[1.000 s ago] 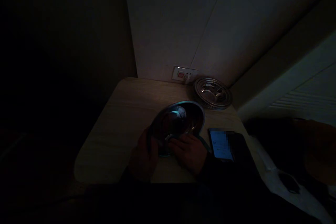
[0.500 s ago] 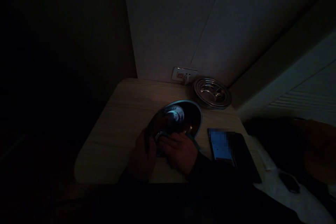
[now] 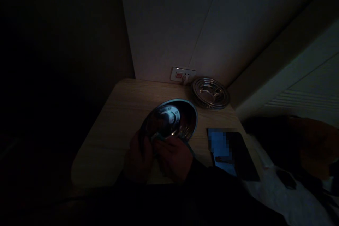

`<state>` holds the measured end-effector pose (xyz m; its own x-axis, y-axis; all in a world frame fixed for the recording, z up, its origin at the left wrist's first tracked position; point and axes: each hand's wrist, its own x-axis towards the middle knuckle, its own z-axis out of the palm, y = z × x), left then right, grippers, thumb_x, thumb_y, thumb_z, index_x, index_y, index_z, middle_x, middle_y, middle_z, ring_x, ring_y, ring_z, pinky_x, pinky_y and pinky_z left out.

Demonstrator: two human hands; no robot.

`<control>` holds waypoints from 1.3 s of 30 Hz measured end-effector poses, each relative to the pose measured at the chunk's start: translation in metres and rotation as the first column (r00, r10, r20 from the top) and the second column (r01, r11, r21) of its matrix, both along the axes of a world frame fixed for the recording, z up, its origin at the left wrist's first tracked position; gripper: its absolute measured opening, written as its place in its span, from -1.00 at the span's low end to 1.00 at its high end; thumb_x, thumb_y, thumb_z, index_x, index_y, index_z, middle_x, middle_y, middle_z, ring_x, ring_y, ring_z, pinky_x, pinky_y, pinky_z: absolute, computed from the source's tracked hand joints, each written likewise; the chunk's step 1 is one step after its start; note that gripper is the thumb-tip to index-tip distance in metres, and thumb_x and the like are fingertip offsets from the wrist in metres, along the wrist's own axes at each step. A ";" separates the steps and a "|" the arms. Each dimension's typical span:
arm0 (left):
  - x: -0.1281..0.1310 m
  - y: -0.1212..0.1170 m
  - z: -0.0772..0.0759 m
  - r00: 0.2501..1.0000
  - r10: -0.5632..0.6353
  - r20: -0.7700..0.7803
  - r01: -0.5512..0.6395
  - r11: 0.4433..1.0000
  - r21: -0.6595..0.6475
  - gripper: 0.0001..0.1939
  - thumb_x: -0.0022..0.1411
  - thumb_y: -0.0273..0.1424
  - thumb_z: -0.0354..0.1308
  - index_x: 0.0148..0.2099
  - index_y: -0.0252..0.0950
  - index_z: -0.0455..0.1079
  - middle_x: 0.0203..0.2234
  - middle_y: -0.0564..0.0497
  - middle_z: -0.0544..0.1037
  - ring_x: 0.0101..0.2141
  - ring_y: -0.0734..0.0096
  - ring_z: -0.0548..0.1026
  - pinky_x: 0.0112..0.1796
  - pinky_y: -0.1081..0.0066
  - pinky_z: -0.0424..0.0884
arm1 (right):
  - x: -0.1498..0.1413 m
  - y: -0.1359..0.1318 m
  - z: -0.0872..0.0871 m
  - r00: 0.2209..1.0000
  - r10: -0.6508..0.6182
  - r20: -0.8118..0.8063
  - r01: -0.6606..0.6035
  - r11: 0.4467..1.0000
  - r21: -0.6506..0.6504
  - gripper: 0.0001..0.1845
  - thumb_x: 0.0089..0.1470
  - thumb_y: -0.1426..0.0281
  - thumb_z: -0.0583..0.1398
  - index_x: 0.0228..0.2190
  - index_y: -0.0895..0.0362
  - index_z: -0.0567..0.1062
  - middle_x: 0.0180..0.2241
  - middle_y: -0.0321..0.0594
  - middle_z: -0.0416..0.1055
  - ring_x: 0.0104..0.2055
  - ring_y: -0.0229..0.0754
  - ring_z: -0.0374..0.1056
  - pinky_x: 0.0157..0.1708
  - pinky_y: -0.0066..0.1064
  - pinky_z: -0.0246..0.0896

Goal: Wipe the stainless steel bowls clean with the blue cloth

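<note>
"What are the hands doing, nearest first?"

"The left hand [image 3: 137,157] curls its fingers around the near-left rim of a shiny metal bowl [image 3: 166,118]. The right hand [image 3: 173,157] has its fingers bunched together on a bluish cloth [image 3: 157,136] at the bowl's near edge."

"And the bowl?"

"Tilted, over the middle of the counter [image 3: 106,141]; I can't tell whether it touches down."

"Beyond that?"

"A lit phone [image 3: 221,148] lies to the right. Farther back, a stack of metal bowls [image 3: 210,93] sits near the wall socket [image 3: 182,75]."
</note>
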<state>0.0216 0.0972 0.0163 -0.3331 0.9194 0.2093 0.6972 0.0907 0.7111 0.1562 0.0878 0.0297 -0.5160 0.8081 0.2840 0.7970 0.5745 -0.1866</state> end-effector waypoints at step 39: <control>0.000 0.003 -0.002 0.997 -0.069 -0.017 0.070 0.995 0.071 -0.63 0.17 -0.29 -0.08 -0.05 -0.36 0.32 -0.33 -0.15 0.54 -0.51 0.35 0.50 -0.54 0.45 0.32 | 0.030 0.006 0.008 0.971 0.076 0.226 -0.090 0.994 0.055 -0.80 0.13 0.45 0.08 -0.18 0.10 0.39 -0.16 -0.28 0.46 -0.26 -0.15 0.23 -0.33 -0.26 -0.01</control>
